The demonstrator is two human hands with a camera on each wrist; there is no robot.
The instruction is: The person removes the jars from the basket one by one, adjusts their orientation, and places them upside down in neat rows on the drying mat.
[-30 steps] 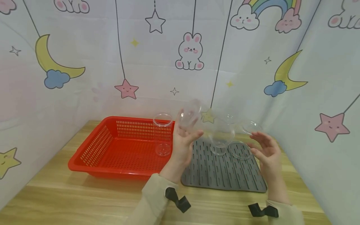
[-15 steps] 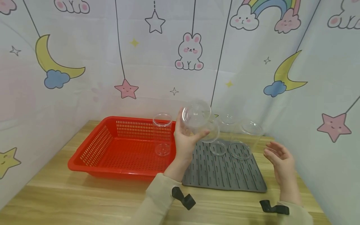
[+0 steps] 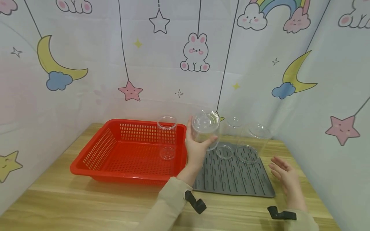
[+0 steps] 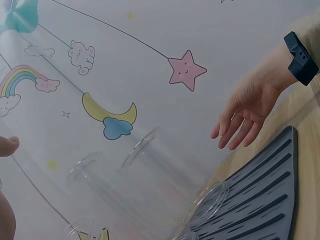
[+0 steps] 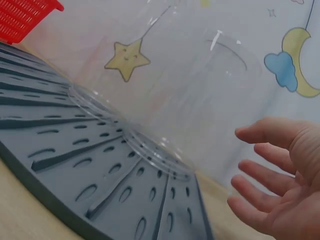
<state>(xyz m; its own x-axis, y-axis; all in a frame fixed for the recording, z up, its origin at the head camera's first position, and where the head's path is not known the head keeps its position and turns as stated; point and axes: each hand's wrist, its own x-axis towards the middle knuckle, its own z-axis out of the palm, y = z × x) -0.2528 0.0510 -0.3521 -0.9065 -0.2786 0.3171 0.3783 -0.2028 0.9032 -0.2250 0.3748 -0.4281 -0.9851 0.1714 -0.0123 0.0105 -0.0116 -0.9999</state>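
In the head view my left hand (image 3: pixel 196 152) grips a clear drinking glass (image 3: pixel 206 124). The glass is turned bottom up, its rim low over the back left part of a grey ridged drying mat (image 3: pixel 231 179). Whether the rim touches the mat I cannot tell. Two more clear glasses, a nearer one (image 3: pixel 247 154) and one beside it (image 3: pixel 225 151), stand on the mat to the right. Beyond the mat's right edge hovers my right hand (image 3: pixel 286 177), fingers loosely extended and holding nothing. The right wrist view shows that hand (image 5: pixel 280 180) beside the standing glasses.
A red plastic basket (image 3: pixel 83 170) sits on the left of the wooden table (image 3: pixel 86 205), with one tall clear glass (image 3: pixel 167 154) standing in its right end. A printed cloth (image 3: pixel 162 64) hangs close behind the table.
My left hand has turned the glass bottom up and carried it slightly right and down over the mat. The right hand drew back from the right-hand glass to beyond the mat's edge.
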